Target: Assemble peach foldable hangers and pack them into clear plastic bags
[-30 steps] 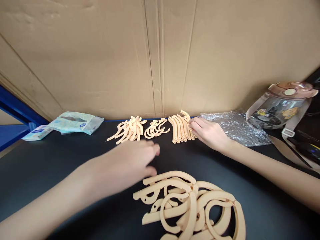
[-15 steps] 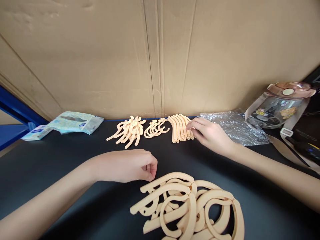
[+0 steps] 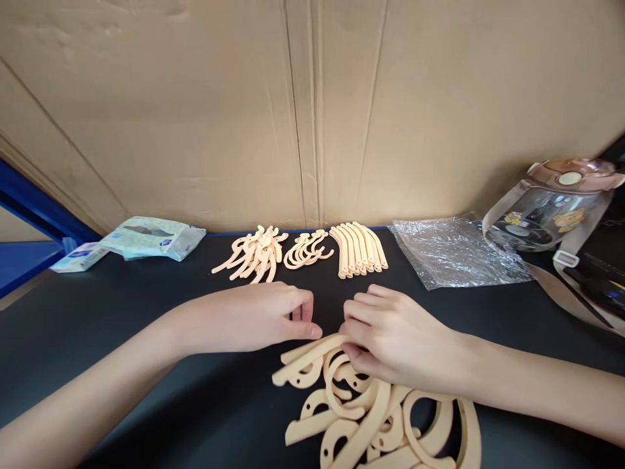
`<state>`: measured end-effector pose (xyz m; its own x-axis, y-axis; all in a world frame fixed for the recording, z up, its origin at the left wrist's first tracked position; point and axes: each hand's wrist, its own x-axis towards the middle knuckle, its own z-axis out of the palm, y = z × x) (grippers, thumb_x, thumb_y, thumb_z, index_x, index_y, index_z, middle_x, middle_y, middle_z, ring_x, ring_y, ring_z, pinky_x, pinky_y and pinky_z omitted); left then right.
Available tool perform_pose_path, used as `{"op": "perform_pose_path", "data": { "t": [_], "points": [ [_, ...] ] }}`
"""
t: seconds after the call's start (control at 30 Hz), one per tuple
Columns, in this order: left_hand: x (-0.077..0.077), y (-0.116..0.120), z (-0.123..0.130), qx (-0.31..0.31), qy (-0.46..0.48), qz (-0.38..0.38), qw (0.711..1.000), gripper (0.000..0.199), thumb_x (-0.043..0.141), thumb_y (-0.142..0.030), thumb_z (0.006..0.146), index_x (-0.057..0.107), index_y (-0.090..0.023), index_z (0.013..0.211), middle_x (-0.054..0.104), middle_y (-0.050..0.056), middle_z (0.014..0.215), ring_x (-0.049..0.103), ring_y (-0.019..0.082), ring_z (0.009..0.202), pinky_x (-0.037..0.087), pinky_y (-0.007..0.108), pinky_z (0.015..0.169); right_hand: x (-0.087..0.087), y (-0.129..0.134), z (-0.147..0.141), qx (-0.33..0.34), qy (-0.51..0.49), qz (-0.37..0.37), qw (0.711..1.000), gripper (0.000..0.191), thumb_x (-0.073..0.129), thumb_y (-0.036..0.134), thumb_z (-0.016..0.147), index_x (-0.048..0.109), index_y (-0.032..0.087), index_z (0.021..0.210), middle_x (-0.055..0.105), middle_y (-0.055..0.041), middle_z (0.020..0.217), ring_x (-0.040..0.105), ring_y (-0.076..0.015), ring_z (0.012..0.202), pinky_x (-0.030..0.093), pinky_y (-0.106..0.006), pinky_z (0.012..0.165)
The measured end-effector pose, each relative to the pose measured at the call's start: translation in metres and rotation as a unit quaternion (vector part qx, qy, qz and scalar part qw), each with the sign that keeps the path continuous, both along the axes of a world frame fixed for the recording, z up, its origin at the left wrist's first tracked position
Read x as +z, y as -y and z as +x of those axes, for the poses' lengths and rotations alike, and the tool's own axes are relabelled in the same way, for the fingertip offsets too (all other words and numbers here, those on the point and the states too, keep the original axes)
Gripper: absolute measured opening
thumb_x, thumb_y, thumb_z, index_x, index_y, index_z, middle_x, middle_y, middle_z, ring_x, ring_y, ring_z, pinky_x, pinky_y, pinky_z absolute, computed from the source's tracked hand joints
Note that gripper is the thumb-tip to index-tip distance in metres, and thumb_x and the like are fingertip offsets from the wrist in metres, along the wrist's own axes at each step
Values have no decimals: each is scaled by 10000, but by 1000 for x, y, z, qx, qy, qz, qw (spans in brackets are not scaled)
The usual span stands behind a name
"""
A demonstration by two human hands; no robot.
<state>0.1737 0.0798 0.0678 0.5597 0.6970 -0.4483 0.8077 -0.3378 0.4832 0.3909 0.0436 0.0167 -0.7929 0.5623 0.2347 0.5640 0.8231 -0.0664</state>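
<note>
A loose pile of beige folding-hanger parts point(image 3: 336, 417), curved arms and rounded pieces with holes, lies close to me on the black table. My right hand point(image 3: 390, 332) is over the top of this pile, its fingers closed at the end of a curved hanger arm point(image 3: 312, 350); the fingers partly hide the grip. Just left of it hovers my left hand point(image 3: 273, 319), thumb stretched out and apart from the bent fingers, with nothing seen between them. Behind the hands stand a row of neatly aligned hanger arms point(image 3: 359, 251), several small hooks point(image 3: 306, 249) and a heap of short curved pieces point(image 3: 256, 254).
A crinkled clear plastic bag point(image 3: 454, 251) lies at the back right, beside a strapped transparent bottle point(image 3: 541, 208). Two light-blue tissue packs point(image 3: 151, 238) rest at the back left. A cardboard wall point(image 3: 219, 117) closes off the far edge.
My right hand has come from the aligned row of arms back to the near pile. The left thumb has moved away from the fingers. An upper arm of the pile has shifted.
</note>
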Motion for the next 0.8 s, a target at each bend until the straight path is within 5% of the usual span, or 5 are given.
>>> {"op": "perform_pose_path", "data": {
  "t": [0.13, 0.3, 0.5, 0.7, 0.8],
  "points": [
    [2, -9, 4, 50, 137, -92, 985, 444, 459, -569, 892, 681, -201, 779, 590, -12, 664, 511, 133, 597, 407, 227, 544, 12, -6, 3, -92, -99, -20, 991, 154, 566, 194, 841, 626, 157, 705, 572, 16, 615, 485, -107, 545, 344, -252, 572],
    [-1, -22, 10, 176, 353, -169, 903, 247, 734, -369, 775, 711, -199, 954, 697, 13, 871, 628, 138, 809, 499, 227, 721, 34, -22, 13, -233, -235, -61, 942, 95, 591, 270, 843, 617, 200, 783, 561, 64, 561, 457, -88, 489, 322, -230, 516],
    [-12, -24, 19, 273, 467, -142, 829, 238, 780, -365, 739, 757, -191, 899, 720, 50, 988, 615, 144, 892, 487, 256, 815, 42, -42, 20, -208, -349, -144, 902, 232, 602, 422, 863, 620, 192, 837, 666, -6, 693, 547, -125, 568, 388, -255, 526],
    [-15, -20, 24, 277, 459, -88, 840, 252, 811, -360, 697, 761, -186, 873, 707, 47, 960, 567, 157, 925, 416, 253, 772, 50, -54, 25, -201, -392, -204, 874, 290, 675, 470, 801, 603, 191, 774, 632, -4, 631, 541, -126, 536, 374, -250, 482],
    [-21, -24, 22, 298, 469, -91, 827, 311, 822, -393, 677, 751, -179, 892, 672, 30, 889, 543, 135, 847, 398, 258, 766, 56, -61, 35, -212, -358, -143, 898, 212, 640, 413, 842, 609, 203, 840, 570, 32, 569, 509, -120, 513, 371, -259, 507]
  ]
}}
